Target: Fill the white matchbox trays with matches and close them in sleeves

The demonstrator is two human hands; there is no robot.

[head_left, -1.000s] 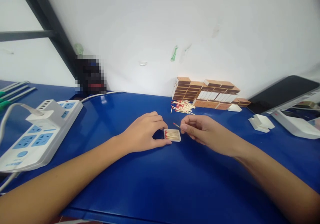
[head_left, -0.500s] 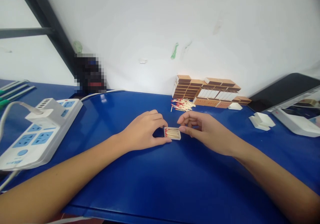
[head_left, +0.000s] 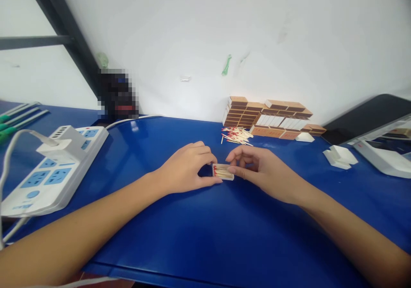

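Note:
A small white matchbox tray (head_left: 227, 178) lies on the blue table, with red-tipped matches (head_left: 221, 172) side by side in it. My left hand (head_left: 188, 168) grips its left end, thumb on the near side and fingers on the far side. Over the right end, my right hand (head_left: 261, 170) has its fingers curled, with the thumb tip on the matches. Whether a match is pinched there is hidden by the fingers. Behind the hands lies a loose pile of matches (head_left: 238, 135).
Stacked brown matchboxes (head_left: 247, 113) stand against the wall. White empty trays (head_left: 340, 156) lie at the right, near a tilted dark-screened device (head_left: 362, 117). A white power strip (head_left: 61, 194) with cables is on the left, with green-handled tools (head_left: 19, 123) behind it.
My right hand has moved slightly left, so its thumb reaches further over the matches. The left hand keeps its grip on the tray. The whole view has shifted a little.

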